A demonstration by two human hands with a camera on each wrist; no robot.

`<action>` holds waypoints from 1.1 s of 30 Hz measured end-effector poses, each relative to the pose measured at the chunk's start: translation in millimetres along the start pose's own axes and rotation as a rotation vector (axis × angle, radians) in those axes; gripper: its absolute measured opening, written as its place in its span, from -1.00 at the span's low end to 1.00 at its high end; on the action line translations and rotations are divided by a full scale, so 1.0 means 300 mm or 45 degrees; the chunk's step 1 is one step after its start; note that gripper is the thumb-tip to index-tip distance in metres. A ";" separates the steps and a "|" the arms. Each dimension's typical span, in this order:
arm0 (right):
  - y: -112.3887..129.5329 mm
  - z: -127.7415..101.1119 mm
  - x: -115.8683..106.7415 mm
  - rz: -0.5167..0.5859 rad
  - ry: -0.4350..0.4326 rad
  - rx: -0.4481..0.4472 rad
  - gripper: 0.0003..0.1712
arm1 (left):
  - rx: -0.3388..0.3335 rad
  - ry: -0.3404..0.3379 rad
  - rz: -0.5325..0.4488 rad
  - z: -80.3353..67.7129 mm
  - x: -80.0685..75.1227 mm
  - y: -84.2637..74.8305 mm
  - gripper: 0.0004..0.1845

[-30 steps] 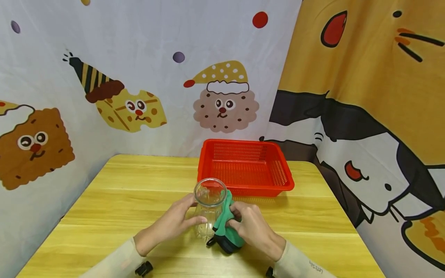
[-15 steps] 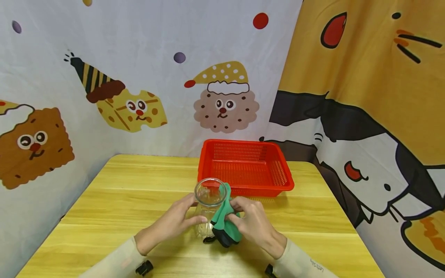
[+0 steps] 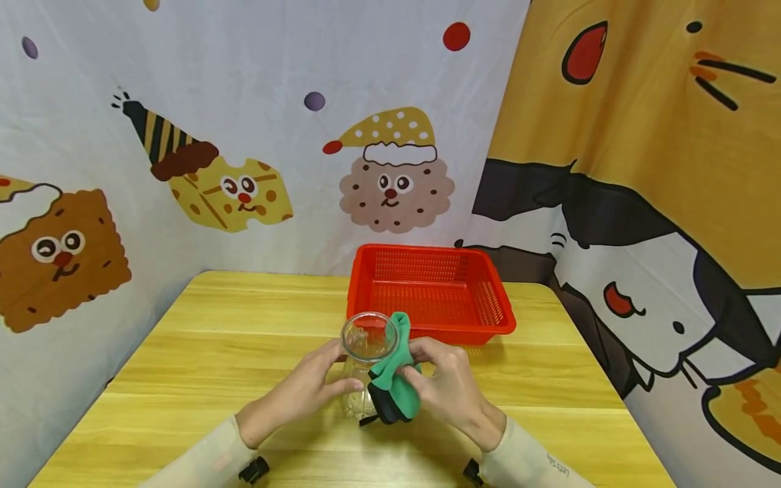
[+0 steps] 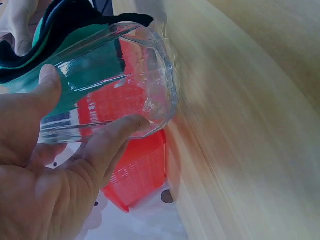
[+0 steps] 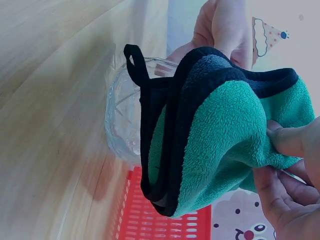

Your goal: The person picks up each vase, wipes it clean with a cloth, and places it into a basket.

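The left hand [image 3: 299,393] curls its fingers [image 4: 112,135] round one clear glass jar [image 3: 366,362] with faceted walls, standing upright near the middle of the worktop [image 3: 201,352]. The right hand [image 3: 448,390] pinches one fluffy green cloth [image 3: 395,379] with a black edge and loop, pressed against the jar's right side up to the rim. Just beyond them sits one red plastic mesh basket [image 3: 488,298], rectangular, on the pale wood-grain worktop.

The jar [image 3: 367,362] stands on the table [image 3: 213,339], before the basket [image 3: 430,291].
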State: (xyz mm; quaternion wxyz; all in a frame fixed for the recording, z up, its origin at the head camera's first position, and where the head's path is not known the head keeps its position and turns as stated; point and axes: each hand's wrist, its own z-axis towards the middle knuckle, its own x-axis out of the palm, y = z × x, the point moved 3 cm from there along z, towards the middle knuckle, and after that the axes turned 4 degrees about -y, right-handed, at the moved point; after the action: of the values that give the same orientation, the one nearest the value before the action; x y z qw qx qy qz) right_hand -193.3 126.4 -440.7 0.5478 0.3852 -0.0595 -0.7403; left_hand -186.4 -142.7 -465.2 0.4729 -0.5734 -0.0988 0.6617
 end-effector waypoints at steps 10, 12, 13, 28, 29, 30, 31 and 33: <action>-0.003 0.003 -0.002 0.012 -0.011 -0.020 -0.60 | -0.008 0.003 -0.008 0.004 -0.008 -0.001 -0.33; -0.007 0.003 -0.002 0.017 -0.008 -0.025 -0.60 | -0.019 0.007 -0.014 0.006 -0.011 -0.005 -0.32; -0.009 0.003 -0.003 0.018 -0.006 -0.028 -0.60 | -0.021 0.010 -0.015 0.007 -0.011 -0.007 -0.32; -0.033 -0.008 -0.067 -0.043 -0.074 -0.095 -0.52 | -0.177 -0.051 -0.039 0.011 0.012 -0.046 0.01; -0.035 -0.009 -0.075 -0.057 -0.079 -0.089 -0.51 | -0.193 -0.068 -0.032 0.013 0.016 -0.050 0.02; -0.037 -0.010 -0.082 -0.069 -0.084 -0.082 -0.50 | -0.211 -0.088 -0.020 0.015 0.019 -0.055 0.03; -0.040 -0.011 -0.089 -0.083 -0.086 -0.077 -0.50 | -0.232 -0.110 -0.004 0.017 0.022 -0.059 0.03; -0.044 -0.013 -0.102 -0.102 -0.081 -0.063 -0.49 | -0.276 -0.155 0.030 0.022 0.027 -0.067 0.02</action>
State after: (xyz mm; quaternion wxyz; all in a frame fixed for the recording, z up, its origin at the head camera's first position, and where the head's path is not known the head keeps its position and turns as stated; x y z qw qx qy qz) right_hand -197.8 159.1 -434.8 0.5248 0.3499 -0.0428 -0.7748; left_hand -180.9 -123.3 -454.9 0.3935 -0.5810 -0.1915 0.6862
